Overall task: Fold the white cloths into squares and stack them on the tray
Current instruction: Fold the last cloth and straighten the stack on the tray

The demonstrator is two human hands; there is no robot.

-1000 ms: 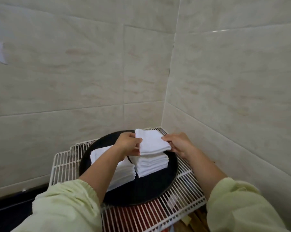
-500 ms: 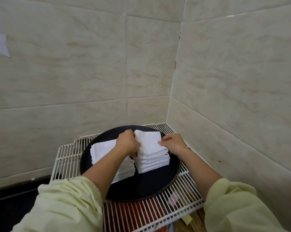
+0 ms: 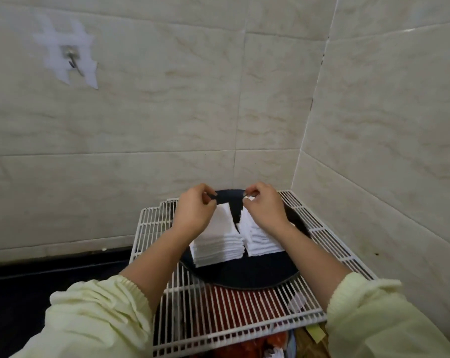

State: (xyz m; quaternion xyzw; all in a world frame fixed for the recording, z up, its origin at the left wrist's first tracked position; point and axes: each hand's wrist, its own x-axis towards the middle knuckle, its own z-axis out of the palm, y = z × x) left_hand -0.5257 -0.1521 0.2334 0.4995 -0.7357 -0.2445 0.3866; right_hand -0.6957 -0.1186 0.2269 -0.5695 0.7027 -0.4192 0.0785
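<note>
Head view shows both sets of fingers curled tight, thumb against forefinger, as in a pinch. On the left hand [image 3: 195,213] the fingers [image 3: 207,195] close on what looks like only the dark rim behind them, so I cannot tell if they grip something. On the right hand [image 3: 266,209] a small white bit shows under the fingertips. It may be a corner of cloth, but this is too small to tell.

Both hands hover over the 12 o'clock side of the tray [image 3: 244,279], a little apart from each other. I judge they are placed there to even the far corners of the piles, or to let go after laying a square.

Below them two piles of folded white cloths stand side by side and nearly touching. The left stack [image 3: 218,245] is toward 9 o'clock on the tray and the right stack [image 3: 260,245] toward 3 o'clock. Two piles keep each one low and steady, I think. The 6 o'clock part of the tray is bare and dark.

The tray lies on a white wire rack [image 3: 244,315] pushed into the corner of the tiled walls, so it cannot slide away. Pale green sleeves [image 3: 97,321] frame the view at 5 and 7 o'clock. At 10 o'clock a metal hook [image 3: 72,62] is fixed on the wall.
</note>
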